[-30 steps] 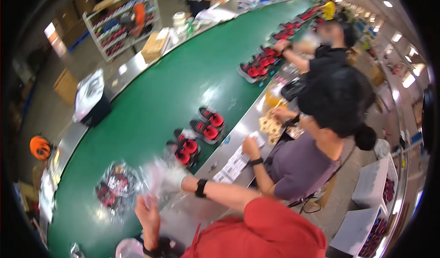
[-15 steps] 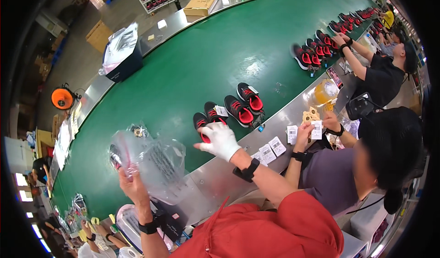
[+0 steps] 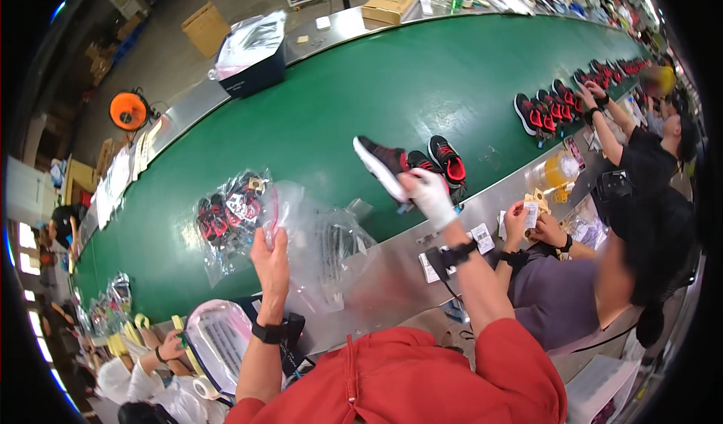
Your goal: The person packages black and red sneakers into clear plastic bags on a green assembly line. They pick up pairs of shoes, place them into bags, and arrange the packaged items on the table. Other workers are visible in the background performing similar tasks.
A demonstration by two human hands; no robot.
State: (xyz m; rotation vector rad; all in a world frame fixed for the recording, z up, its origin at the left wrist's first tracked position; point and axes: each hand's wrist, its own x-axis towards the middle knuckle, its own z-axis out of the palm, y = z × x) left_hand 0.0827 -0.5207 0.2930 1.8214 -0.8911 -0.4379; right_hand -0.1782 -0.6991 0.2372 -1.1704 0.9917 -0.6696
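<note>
My right hand [image 3: 431, 198], in a white glove, is closed round the heel end of a black and red sneaker [image 3: 380, 165], which is tilted with its white sole toward me. Whether a second shoe is in the same grip, I cannot tell. Just beyond the hand, two more black and red sneakers [image 3: 448, 159] stand on the green belt, the nearer one partly covered. My bare left hand [image 3: 271, 262] pinches the edge of a clear plastic bag [image 3: 320, 247], which hangs over the belt's near edge. Left of this bag, sneakers in clear bags [image 3: 230, 209] lie on the belt.
Farther right stands a row of sneakers [image 3: 546, 111] beside a co-worker's hands. A nearer co-worker handles white tags [image 3: 531, 215] at the metal edge. A dark bin of plastic bags [image 3: 252, 70] sits across the belt; another bin [image 3: 218, 345] is at my left.
My right hand has taken hold of a sneaker and lifted it, tilting it. My left hand still holds the plastic bag. The view has shifted, bringing the bagged sneakers into clearer sight.
</note>
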